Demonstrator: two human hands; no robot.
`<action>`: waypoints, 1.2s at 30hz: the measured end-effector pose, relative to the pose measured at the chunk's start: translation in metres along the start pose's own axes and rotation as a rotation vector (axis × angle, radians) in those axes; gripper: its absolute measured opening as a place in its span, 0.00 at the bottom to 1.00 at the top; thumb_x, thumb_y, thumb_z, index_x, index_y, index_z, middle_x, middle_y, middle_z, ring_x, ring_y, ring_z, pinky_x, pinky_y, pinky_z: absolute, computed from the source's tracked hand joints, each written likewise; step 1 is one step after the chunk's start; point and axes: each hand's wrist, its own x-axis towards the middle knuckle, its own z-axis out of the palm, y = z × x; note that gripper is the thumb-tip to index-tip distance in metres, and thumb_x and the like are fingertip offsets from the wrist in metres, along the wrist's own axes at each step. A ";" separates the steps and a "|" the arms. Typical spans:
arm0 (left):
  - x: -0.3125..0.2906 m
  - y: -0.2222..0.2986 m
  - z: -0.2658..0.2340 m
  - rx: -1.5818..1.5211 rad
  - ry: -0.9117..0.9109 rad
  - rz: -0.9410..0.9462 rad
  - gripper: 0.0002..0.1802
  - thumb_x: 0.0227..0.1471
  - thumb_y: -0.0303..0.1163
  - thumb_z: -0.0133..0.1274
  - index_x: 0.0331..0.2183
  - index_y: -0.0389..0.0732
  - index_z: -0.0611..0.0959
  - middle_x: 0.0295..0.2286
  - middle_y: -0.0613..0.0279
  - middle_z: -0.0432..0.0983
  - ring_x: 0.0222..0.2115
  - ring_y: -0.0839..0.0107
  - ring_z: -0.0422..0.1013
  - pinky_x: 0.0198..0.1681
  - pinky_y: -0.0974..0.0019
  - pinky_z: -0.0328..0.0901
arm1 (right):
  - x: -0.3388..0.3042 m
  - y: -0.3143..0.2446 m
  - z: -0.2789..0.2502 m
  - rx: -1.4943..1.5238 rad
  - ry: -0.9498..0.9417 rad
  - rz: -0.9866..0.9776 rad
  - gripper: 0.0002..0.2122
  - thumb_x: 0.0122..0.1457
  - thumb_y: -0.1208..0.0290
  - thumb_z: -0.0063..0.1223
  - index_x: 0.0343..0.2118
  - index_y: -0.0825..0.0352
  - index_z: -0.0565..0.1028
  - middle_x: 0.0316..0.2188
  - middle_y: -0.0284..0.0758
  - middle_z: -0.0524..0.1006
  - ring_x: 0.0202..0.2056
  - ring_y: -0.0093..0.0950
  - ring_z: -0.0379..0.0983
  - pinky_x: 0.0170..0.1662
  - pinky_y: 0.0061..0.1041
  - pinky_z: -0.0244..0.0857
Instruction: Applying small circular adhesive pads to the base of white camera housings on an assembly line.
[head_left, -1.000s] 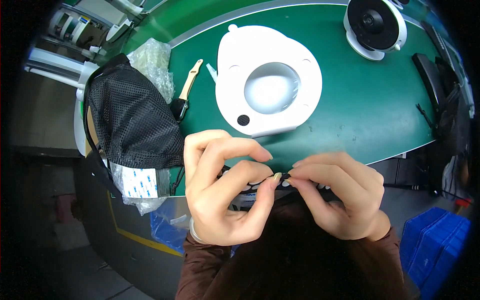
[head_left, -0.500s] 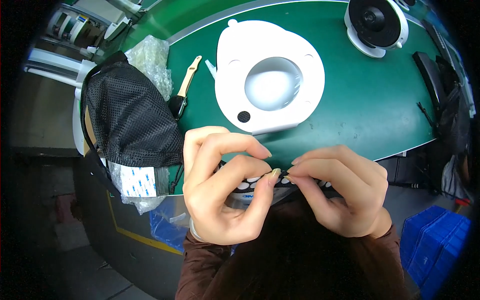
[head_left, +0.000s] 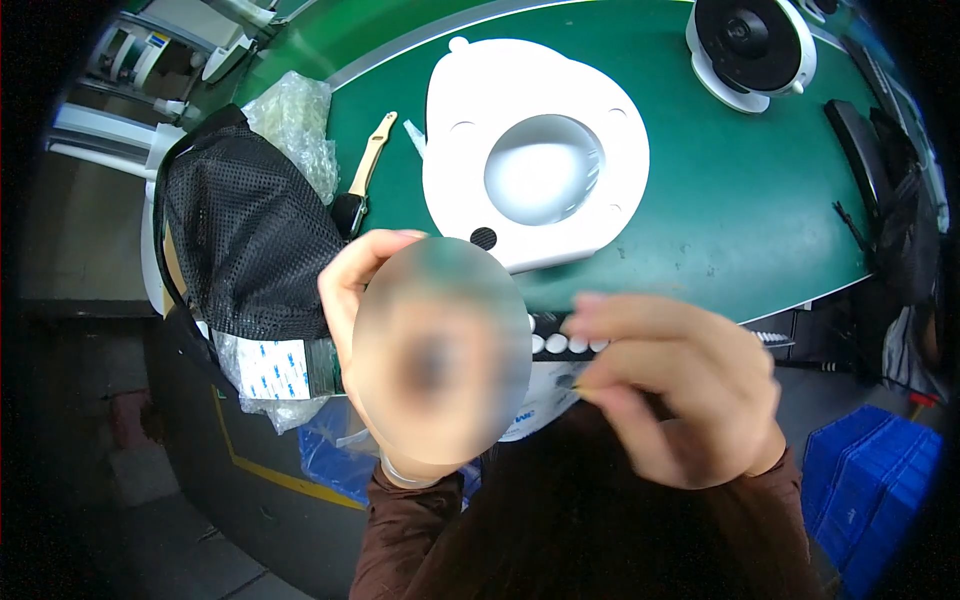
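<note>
In front of me, a black strip with a row of white round dots [head_left: 556, 344] and a white sheet with blue print [head_left: 545, 395] lie close to my body. My left hand [head_left: 350, 300] is at the strip's left end; a blurred oval hides most of its fingers, so its grip cannot be seen. My right hand [head_left: 690, 385] is over the strip's right part, smeared by motion, thumb and fingertips pinched at a small dark piece [head_left: 567, 381]. Beyond both hands lies a white rounded plastic housing [head_left: 460, 180] with a large round opening and a black round pad [head_left: 484, 238].
Left on the green table [head_left: 720, 200] are a black mesh bag [head_left: 250, 220], bubble wrap [head_left: 300, 130], a watch with a pale strap [head_left: 372, 160] and a patterned white pad stack [head_left: 272, 370]. A round black-and-white device [head_left: 745, 40] stands back right. Blue crates [head_left: 870, 490] are below right.
My hands have come apart from their shared pinch above the strip. The left has shifted left, and the right has moved slightly down. More of the strip and printed sheet shows.
</note>
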 end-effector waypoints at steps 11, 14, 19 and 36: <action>0.006 -0.002 0.009 -0.086 -0.082 -0.008 0.05 0.30 0.19 0.54 0.18 0.34 0.76 0.30 0.51 0.69 0.29 0.64 0.65 0.33 0.69 0.60 | 0.023 0.021 -0.007 0.064 0.193 0.390 0.04 0.49 0.80 0.53 0.27 0.74 0.73 0.26 0.34 0.76 0.30 0.19 0.72 0.38 0.16 0.64; 0.007 -0.003 0.010 -0.102 -0.085 -0.001 0.05 0.31 0.19 0.54 0.18 0.34 0.76 0.30 0.52 0.69 0.29 0.64 0.65 0.32 0.70 0.60 | 0.024 0.022 -0.004 0.061 0.193 0.375 0.04 0.49 0.80 0.53 0.27 0.74 0.73 0.25 0.33 0.75 0.29 0.18 0.71 0.37 0.15 0.64; 0.007 -0.006 0.009 -0.115 -0.090 0.031 0.05 0.31 0.19 0.54 0.19 0.35 0.76 0.30 0.53 0.70 0.28 0.66 0.65 0.31 0.71 0.60 | 0.024 0.021 -0.002 0.032 0.176 0.364 0.04 0.49 0.80 0.53 0.28 0.75 0.74 0.25 0.33 0.75 0.29 0.18 0.71 0.37 0.15 0.64; -0.003 0.006 -0.015 0.099 -0.149 0.253 0.08 0.24 0.25 0.58 0.18 0.41 0.80 0.38 0.55 0.71 0.39 0.59 0.63 0.39 0.64 0.59 | -0.005 0.016 -0.022 0.102 -0.409 0.204 0.08 0.46 0.73 0.56 0.30 0.69 0.74 0.24 0.39 0.75 0.25 0.36 0.72 0.28 0.29 0.65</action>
